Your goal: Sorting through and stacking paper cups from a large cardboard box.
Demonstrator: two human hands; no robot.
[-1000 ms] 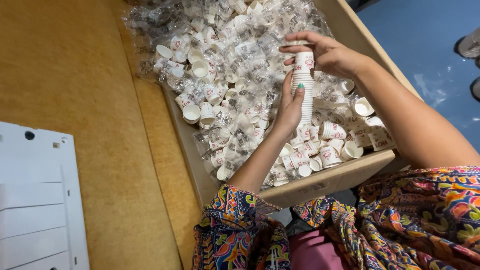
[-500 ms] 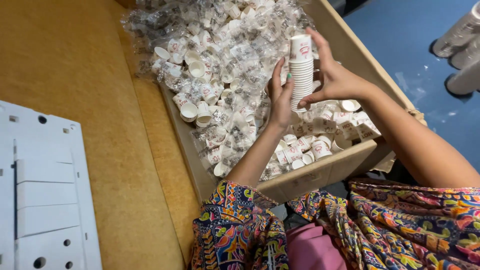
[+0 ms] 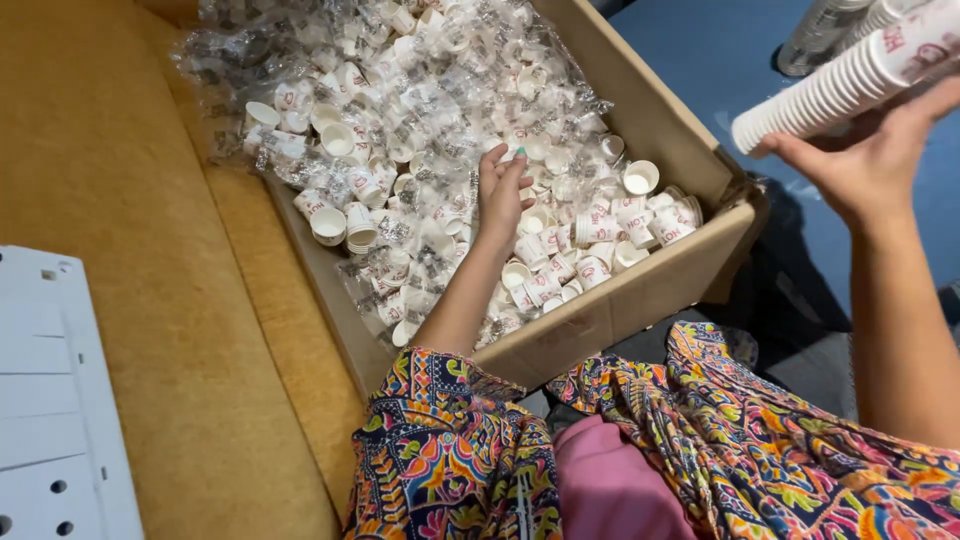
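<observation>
Open brown cardboard box point(image 3: 690, 150) taken as landmark, lined with crinkled clear plastic wrap point(image 3: 250, 60) and still crowded with small white paper cups with red print point(image 3: 590, 228), loose and tumbled. Left hand point(image 3: 500, 195) down inside the box, fingers spread and resting on the loose cups, clamped on nothing. Right hand point(image 3: 865, 160) raised beyond the box's right wall, closed around a long nested stack of white paper cups point(image 3: 850, 75) held slanting. Judged so far: one long stack gathered, by far most cups left unstacked in the box. Stack's far end cut off by the frame edge; cups under the wrap hard to tell apart. White perforated panel point(image 3: 50, 400) left of the box, partly cropped.
</observation>
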